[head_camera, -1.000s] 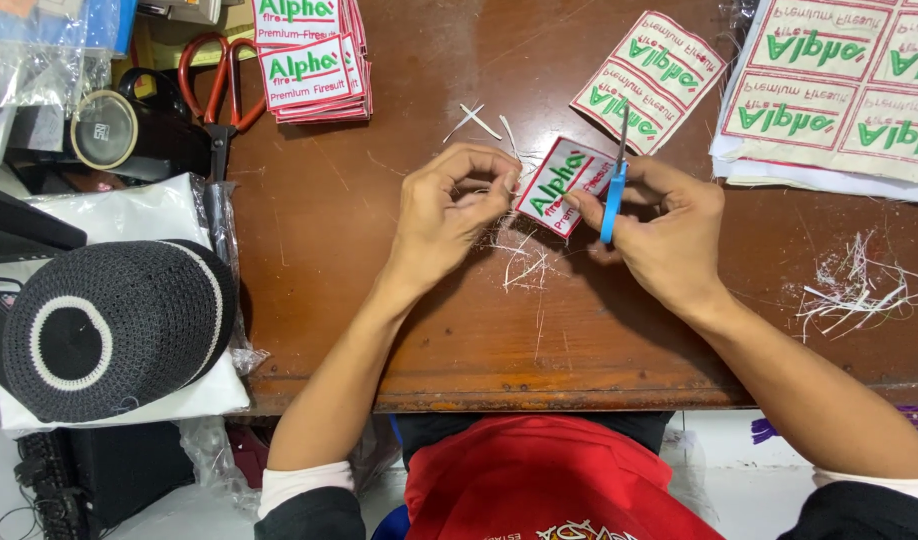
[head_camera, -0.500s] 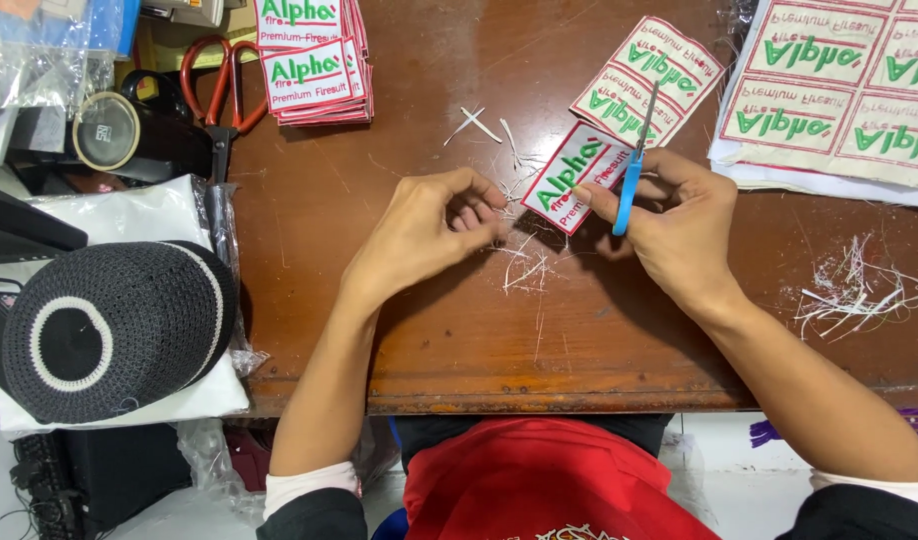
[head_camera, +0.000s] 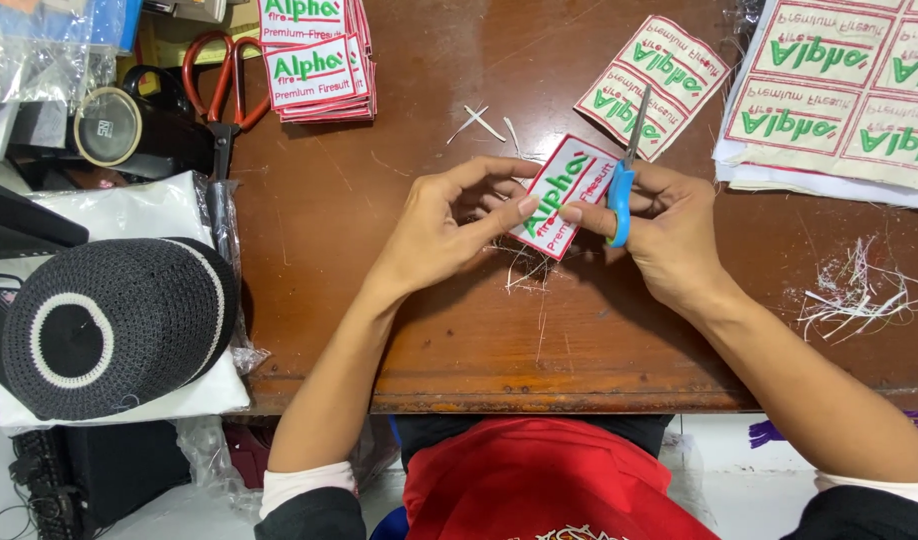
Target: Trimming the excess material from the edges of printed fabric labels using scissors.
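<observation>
Beside the patch stack (head_camera: pixel 317 62), the embroidered patch (head_camera: pixel 562 193) has turned upright since a second ago, left hand (head_camera: pixel 449 225) pinching it, right hand (head_camera: pixel 669 230) gripping blue-handled snips (head_camera: pixel 624 170), suggesting edge trimming continues.

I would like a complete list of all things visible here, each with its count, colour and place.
held patch: one, white with green letters and red border, between both hands
blue-handled scissors: one, in right hand
patch stack: one pile, top centre-left
loose patches: two joined, above the hands
uncut patch sheet: one, pale, top right
red-handled scissors: one, top left
thread scraps: white pile, right
knitted cap: one, black with white ring, left
wooden table: brown
left hand: pinches the patch
right hand: holds the scissors
</observation>
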